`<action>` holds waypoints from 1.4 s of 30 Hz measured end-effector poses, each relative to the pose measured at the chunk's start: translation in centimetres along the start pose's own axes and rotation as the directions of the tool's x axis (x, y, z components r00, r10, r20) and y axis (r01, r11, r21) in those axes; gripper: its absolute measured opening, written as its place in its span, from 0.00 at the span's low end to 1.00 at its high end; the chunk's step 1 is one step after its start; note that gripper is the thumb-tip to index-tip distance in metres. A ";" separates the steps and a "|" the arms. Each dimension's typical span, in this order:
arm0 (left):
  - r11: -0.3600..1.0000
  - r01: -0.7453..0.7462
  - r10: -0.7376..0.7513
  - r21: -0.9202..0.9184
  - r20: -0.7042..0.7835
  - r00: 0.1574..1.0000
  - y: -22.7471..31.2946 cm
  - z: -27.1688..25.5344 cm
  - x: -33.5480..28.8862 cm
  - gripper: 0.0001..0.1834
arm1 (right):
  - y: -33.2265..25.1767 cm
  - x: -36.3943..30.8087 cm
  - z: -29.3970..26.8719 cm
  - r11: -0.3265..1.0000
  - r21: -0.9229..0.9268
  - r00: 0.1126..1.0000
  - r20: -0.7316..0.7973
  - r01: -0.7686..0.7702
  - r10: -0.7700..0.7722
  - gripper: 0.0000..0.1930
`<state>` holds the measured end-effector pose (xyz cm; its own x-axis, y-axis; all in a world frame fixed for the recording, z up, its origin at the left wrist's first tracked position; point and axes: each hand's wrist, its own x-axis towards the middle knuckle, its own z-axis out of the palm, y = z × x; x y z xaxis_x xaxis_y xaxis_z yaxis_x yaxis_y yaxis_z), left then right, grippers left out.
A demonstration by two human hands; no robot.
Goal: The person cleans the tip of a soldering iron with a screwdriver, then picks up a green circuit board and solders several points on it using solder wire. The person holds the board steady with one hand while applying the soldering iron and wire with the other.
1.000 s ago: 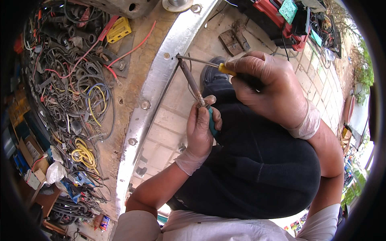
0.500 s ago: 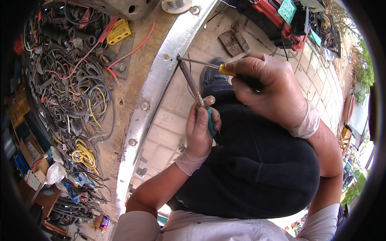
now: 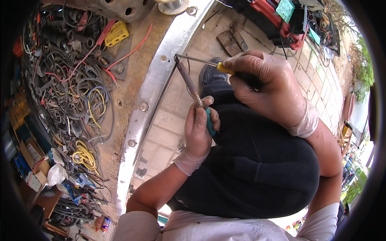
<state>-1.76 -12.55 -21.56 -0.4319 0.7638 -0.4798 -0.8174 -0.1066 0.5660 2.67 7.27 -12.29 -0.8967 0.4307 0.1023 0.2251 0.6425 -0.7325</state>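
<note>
In my left hand (image 3: 198, 128), gloved in a clear thin glove, is a soldering iron (image 3: 186, 77) with a teal handle and a brown, discoloured barrel. It points up toward the metal edge of the bench. My right hand (image 3: 267, 86), gloved the same way, grips a screwdriver (image 3: 225, 68) with a yellow and black handle. The screwdriver's thin shaft reaches left, and its end meets the tip of the iron. Both tips are beside the bench's metal strip (image 3: 155, 76); whether they touch it I cannot tell.
The wooden bench (image 3: 120, 132) on the left carries a tangled heap of wires (image 3: 76, 80), a yellow plastic piece (image 3: 116, 34), a red wire (image 3: 136, 48) and a solder spool (image 3: 173, 6). Bolts stud the metal strip. A red toolbox (image 3: 277, 20) stands on the paved floor at the far right.
The bench has shifted slightly left in view, and both tool tips have moved a touch left with it. Each hand keeps its grip, and the tips stay together.
</note>
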 end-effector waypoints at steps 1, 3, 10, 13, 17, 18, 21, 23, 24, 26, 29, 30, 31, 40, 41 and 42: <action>1.000 0.008 -0.008 0.001 -0.007 1.000 0.1 0.1 0.0 0.24 | -0.2 0.1 -0.1 1.000 -0.017 0.999 0.030 -0.014 0.015 0.10; 1.000 -0.002 0.002 0.004 -0.002 1.000 0.4 0.3 0.1 0.24 | -0.8 0.4 -0.1 0.999 -0.015 0.998 0.045 -0.039 0.040 0.10; 1.000 0.009 -0.009 0.016 -0.030 1.000 -1.2 -1.4 -0.7 0.24 | 0.1 -0.2 0.2 0.998 -0.056 0.994 0.108 -0.002 0.008 0.12; 0.964 0.035 0.020 0.265 -0.204 0.979 -1.4 -2.1 -0.8 0.20 | 0.7 -0.7 0.3 0.966 -0.243 0.943 0.289 -0.095 0.165 0.18; 0.856 0.096 0.015 0.507 -0.209 0.978 0.5 0.4 1.8 0.19 | -0.3 1.5 0.9 0.947 -0.322 0.977 0.197 -0.015 0.082 0.05; 0.812 0.086 0.006 0.577 -0.156 0.988 0.8 1.7 2.6 0.19 | -0.5 1.9 0.8 0.930 -0.353 0.992 0.035 -0.101 0.121 0.06; 0.732 0.042 -0.026 0.680 -0.033 0.999 1.4 4.1 3.8 0.18 | 1.7 2.9 1.3 0.997 -0.051 0.998 0.018 0.060 -0.059 0.19; 0.710 0.009 -0.032 0.705 0.020 0.999 1.4 5.5 4.0 0.17 | 3.6 4.0 2.3 0.993 0.070 0.995 0.010 0.096 -0.097 0.16; 0.687 -0.003 -0.045 0.726 0.046 0.998 1.0 6.8 4.5 0.16 | 5.5 4.4 1.9 0.992 0.120 0.998 0.036 0.046 -0.051 0.15; 0.670 -0.021 -0.064 0.742 0.086 0.994 0.9 8.1 4.1 0.16 | 6.8 4.4 2.7 0.945 0.310 0.995 0.003 0.098 -0.105 0.16; 0.649 -0.053 -0.075 0.759 0.132 0.988 1.2 9.8 3.3 0.15 | 7.3 3.1 1.7 0.965 0.236 0.993 0.021 0.111 -0.119 0.16; 0.647 -0.065 -0.075 0.760 0.149 0.986 1.2 10.2 3.0 0.14 | 7.1 2.5 0.8 0.987 0.064 0.989 0.024 0.145 -0.147 0.17; 0.648 -0.077 -0.068 0.758 0.158 0.985 1.4 10.6 2.9 0.14 | 6.8 2.2 -0.6 0.978 -0.113 0.984 0.032 0.177 -0.174 0.17; 0.731 -0.073 0.019 0.679 0.087 0.996 5.7 9.0 -0.5 0.12 | 2.0 -1.9 -5.3 0.977 -0.212 0.993 -0.106 0.036 -0.059 0.13; 0.766 -0.060 0.044 0.640 0.041 0.998 6.5 7.1 -1.1 0.12 | 2.4 -2.4 -5.6 0.958 -0.252 0.990 0.017 -0.133 0.141 0.19; 0.784 -0.061 0.075 0.618 0.004 0.997 7.0 4.9 -1.8 0.12 | 2.7 -3.0 -5.8 0.934 -0.296 0.976 0.020 -0.201 0.216 0.18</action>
<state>-4.82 -11.54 -13.44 -0.4904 0.7560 -0.4336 -0.3784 0.2635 0.8873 8.21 11.36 -10.67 -0.8341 0.5468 -0.0719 0.5030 0.7009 -0.5057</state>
